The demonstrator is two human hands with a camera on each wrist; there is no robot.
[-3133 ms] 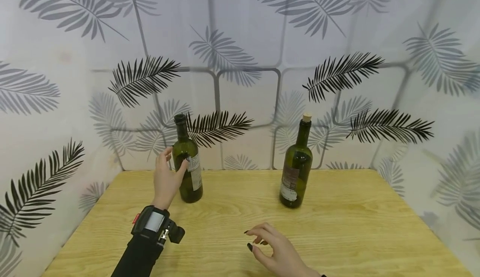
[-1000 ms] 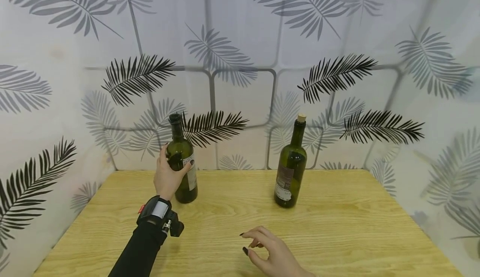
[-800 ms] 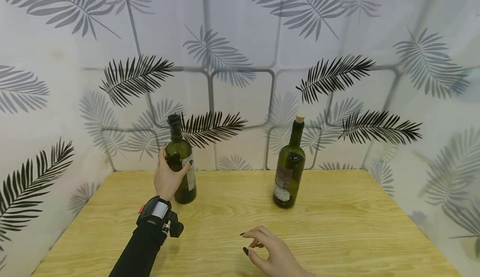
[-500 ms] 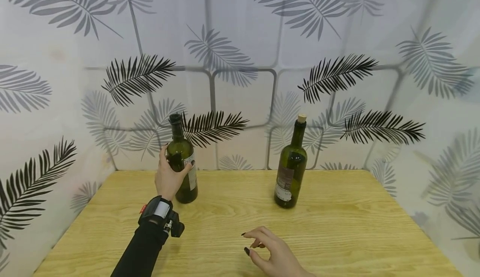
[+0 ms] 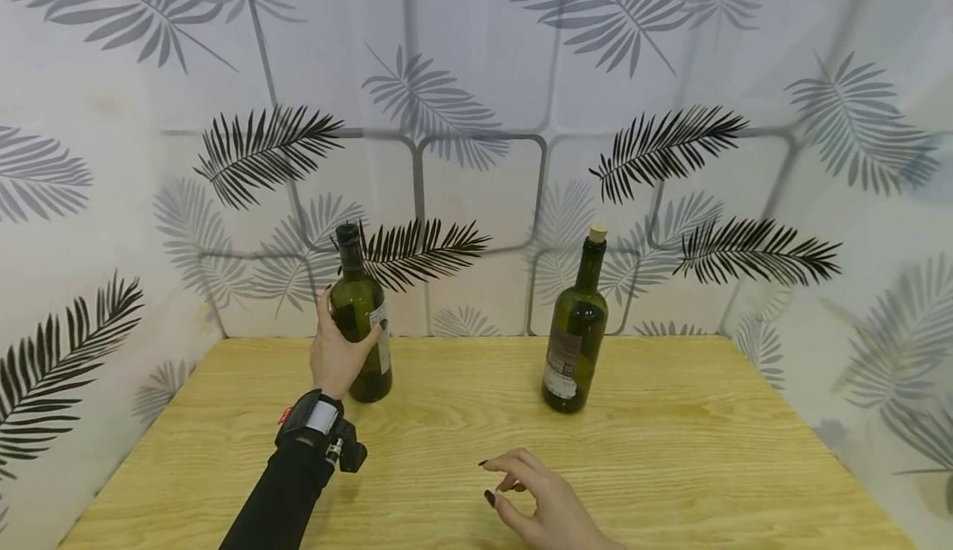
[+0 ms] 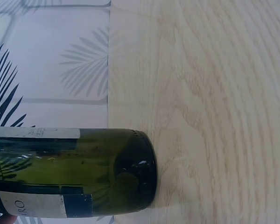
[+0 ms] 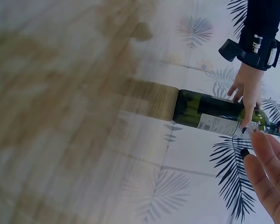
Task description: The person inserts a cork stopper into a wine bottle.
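A green glass wine bottle [image 5: 360, 302] with a dark top stands upright at the left of the table. My left hand [image 5: 338, 356] grips its body from the near left side, thumb over the pale label and fingers round the far side. The left wrist view has the bottle's lower body [image 6: 107, 172] lying sideways across the frame, its base at the wood. My right hand [image 5: 547, 500] is over the near part of the table with fingers loosely bent, holding nothing. In the right wrist view, the fingers [image 7: 266, 179] of that hand show at the right edge, overlapping the bottle's neck end.
Another green wine bottle [image 5: 577, 343], with a cork [image 5: 597, 234] in its neck, stands upright at the right. The wooden table [image 5: 447, 434] ends at a wall covering [image 5: 484, 194] printed with palm leaves.
My left hand has closed round the left bottle from a looser reach beside it. The bottle's label has turned slightly to the right. My right hand has barely shifted.
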